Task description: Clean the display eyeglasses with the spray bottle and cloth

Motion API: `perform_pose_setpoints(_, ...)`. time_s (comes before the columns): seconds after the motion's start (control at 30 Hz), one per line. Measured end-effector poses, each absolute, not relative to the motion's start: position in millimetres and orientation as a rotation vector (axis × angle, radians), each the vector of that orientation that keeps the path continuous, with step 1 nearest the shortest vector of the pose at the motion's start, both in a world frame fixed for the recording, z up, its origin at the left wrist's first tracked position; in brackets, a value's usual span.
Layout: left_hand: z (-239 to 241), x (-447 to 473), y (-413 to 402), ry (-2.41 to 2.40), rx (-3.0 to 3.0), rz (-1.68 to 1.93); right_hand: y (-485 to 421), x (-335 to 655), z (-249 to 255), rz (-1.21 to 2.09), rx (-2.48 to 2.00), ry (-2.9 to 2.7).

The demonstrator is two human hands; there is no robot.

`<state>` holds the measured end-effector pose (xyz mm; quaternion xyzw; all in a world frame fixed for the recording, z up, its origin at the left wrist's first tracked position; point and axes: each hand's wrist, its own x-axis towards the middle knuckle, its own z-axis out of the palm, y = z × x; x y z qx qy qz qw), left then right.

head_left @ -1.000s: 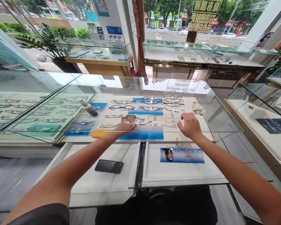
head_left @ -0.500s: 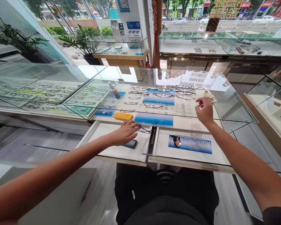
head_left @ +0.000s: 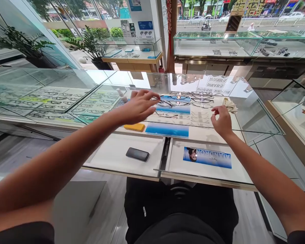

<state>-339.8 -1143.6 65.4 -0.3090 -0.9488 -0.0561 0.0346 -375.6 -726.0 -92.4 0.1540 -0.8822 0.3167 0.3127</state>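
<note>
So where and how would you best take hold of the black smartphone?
The black smartphone is probably best pinched midway along its long edges, from above on the near side: it lies flat, those edges running roughly left to right.

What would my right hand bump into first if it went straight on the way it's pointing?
Probably the eyeglasses ahead and to the left of your right hand, though its height above them is unclear. The crumpled cloth lies right of that line.
</note>
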Motion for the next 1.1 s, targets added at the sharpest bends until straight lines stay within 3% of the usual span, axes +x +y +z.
perform_pose_setpoints(0.27,37.8,-484.4,-1148.1,-2.867,-0.727,-0.042,-726.0,-379.0,-92.7,0.856,0.443,-2.322)
perform_pose_setpoints(0.53,-7.1,-537.0,-1172.4,-3.011,-0.496,0.072,-728.5,-378.3,-91.7,0.872,0.465,-2.355)
perform_pose_setpoints(0.9,-11.5,-534.8,-1170.0,-3.073,-0.475,0.070,-728.0,-375.9,-90.2,0.888,0.451,-2.331)
perform_pose_setpoints(1.1,17.9,-436.6,-1143.8,-2.931,-0.460,-0.182,-727.0,-374.9,-92.3,0.903,0.408,-2.310)
